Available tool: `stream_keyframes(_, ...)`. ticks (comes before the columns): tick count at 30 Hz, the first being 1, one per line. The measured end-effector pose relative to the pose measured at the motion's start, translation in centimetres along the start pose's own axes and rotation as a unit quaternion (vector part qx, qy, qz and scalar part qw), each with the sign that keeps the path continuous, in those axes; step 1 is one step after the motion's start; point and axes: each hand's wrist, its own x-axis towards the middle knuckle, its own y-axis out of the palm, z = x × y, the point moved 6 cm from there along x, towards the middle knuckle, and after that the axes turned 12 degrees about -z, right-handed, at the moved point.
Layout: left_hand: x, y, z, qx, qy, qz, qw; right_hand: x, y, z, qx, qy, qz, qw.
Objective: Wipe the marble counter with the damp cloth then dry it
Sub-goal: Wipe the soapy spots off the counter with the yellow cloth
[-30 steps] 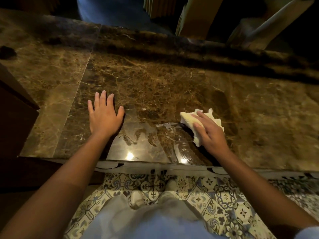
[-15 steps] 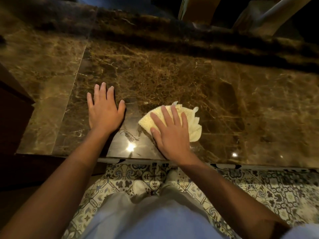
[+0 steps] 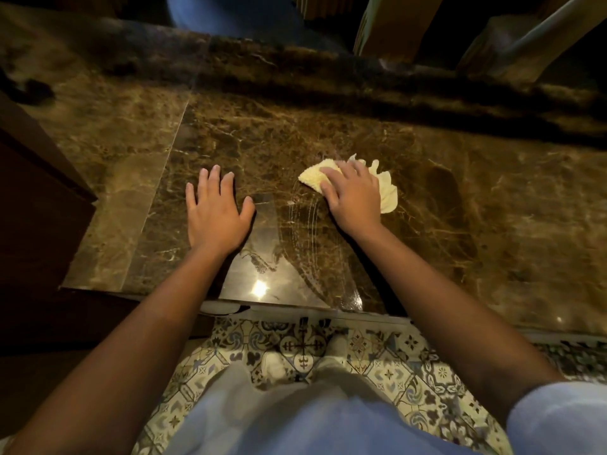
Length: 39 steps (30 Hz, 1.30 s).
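Observation:
A brown veined marble counter (image 3: 460,205) fills the middle of the head view. My right hand (image 3: 354,195) presses flat on a pale yellow cloth (image 3: 387,195), which sticks out to the left and right of my fingers. Curved wet streaks (image 3: 305,231) shine on the marble just left of and below that hand. My left hand (image 3: 215,211) lies palm down on the counter, fingers spread, holding nothing, about a hand's width left of the cloth.
The counter's front edge (image 3: 295,307) runs just above patterned floor tiles (image 3: 387,359). A dark wooden cabinet (image 3: 36,205) stands at the left. A raised dark marble ledge (image 3: 361,73) borders the back, with furniture legs behind it.
My right hand swept the cloth left toward the left hand, then pushed it away and to the right, leaving fresh wet streaks. My left hand stayed planted.

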Motion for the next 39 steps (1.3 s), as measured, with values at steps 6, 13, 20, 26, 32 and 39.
stream_keyframes(6, -0.2, 0.2, 0.2, -0.010, 0.004, 0.003, 1.000, -11.6, -3.6, -1.0, 0.055, -0.051, -0.011, 0.997)
stream_keyframes(13, -0.3, 0.5, 0.5, -0.016, 0.013, -0.006, 1.000, -13.6, -5.7, -7.6, -0.060, 0.065, 0.020, 0.996)
stream_keyframes(20, 0.0, 0.8, 0.4, -0.002, 0.005, -0.015, 1.000, -1.7, -2.3, -8.6, -0.098, 0.140, -0.019, 0.985)
stream_keyframes(26, 0.1, 0.5, 0.1, 0.006, 0.006, -0.014, 1.000, 6.0, 1.3, -2.4, -0.061, 0.076, 0.012, 0.995)
stream_keyframes(32, 0.0, 0.3, 0.0, -0.001, 0.009, -0.011, 1.000, -0.2, 0.3, 2.4, 0.026, -0.028, 0.011, 0.999)
stream_keyframes(39, 0.0, 0.6, 0.2, -0.012, 0.009, -0.010, 1.000, -12.4, -3.8, 2.2, 0.134, -0.074, 0.016, 0.988)
